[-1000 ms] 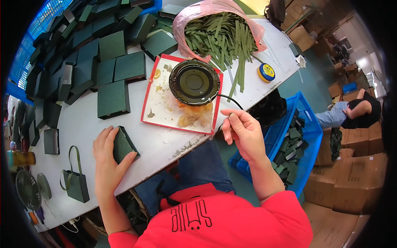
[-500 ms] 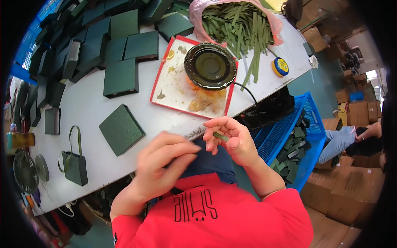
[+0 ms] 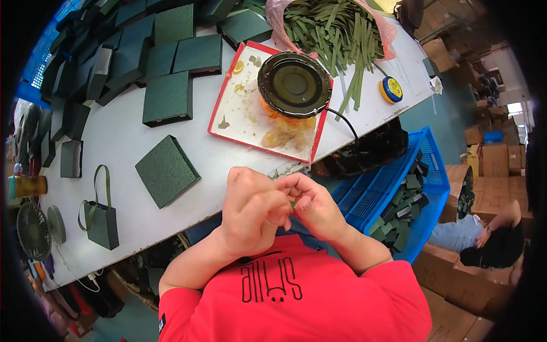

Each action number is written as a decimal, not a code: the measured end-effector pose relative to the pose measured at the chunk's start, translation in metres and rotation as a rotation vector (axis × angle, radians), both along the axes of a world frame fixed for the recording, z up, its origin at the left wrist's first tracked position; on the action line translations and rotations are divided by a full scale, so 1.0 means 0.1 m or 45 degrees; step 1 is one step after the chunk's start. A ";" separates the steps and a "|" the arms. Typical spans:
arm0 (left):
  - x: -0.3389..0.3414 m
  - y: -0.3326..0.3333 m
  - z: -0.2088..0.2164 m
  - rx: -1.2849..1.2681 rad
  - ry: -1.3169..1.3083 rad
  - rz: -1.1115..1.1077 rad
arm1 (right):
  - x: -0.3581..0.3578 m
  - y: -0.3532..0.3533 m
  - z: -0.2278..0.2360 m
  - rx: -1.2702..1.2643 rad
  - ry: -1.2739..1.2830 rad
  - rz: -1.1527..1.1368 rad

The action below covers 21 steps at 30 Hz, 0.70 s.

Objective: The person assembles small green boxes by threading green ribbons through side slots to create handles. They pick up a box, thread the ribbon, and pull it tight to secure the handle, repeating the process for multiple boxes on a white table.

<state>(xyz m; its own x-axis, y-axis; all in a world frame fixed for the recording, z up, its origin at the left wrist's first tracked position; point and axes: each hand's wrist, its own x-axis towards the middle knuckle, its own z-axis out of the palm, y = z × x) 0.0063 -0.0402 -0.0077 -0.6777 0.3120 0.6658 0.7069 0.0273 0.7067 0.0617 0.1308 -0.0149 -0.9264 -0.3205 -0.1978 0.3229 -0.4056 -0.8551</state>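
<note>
My two hands meet at the table's near edge, in front of my chest. The right hand (image 3: 316,211) is curled with thumb and fingers pinched on a green ribbon strip (image 3: 293,202), of which only a small bit shows. My left hand (image 3: 253,214) presses up against it, its fingers folded in; whatever lies between them is hidden. Left of the hands, a flat dark green box (image 3: 167,171) lies apart on the table. Farther left stands a small green box with a ribbon loop handle (image 3: 101,224).
A round pot of dark liquid (image 3: 294,84) stands on a stained, red-rimmed white board (image 3: 228,122). Behind it, a pink plastic bag (image 3: 277,23) spills green ribbons (image 3: 336,34). Many green boxes (image 3: 166,98) fill the far left. A blue crate (image 3: 436,171) holds green pieces at right.
My left hand has swung right and up to meet the right hand, and its fingers have folded in. The right hand has come lower, and the strip in it is now mostly covered.
</note>
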 end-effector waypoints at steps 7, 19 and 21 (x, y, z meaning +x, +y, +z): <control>0.02 -0.07 -0.02 0.122 -0.156 0.016 | 0.00 0.00 -0.03 -0.025 -0.056 -0.040; 0.05 0.00 -0.08 0.043 -0.322 -0.188 | 0.05 0.00 -0.10 0.018 -0.091 0.079; 0.04 0.00 -0.10 0.061 -0.333 -0.142 | 0.07 0.01 -0.09 0.000 -0.081 0.137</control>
<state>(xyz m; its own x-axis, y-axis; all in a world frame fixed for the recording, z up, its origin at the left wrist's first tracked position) 0.0105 -0.0403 -0.0172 -0.7915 0.3668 0.4889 0.4976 -0.0780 0.8639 0.0687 0.1321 -0.0243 -0.8722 -0.4172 -0.2552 0.4183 -0.3659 -0.8314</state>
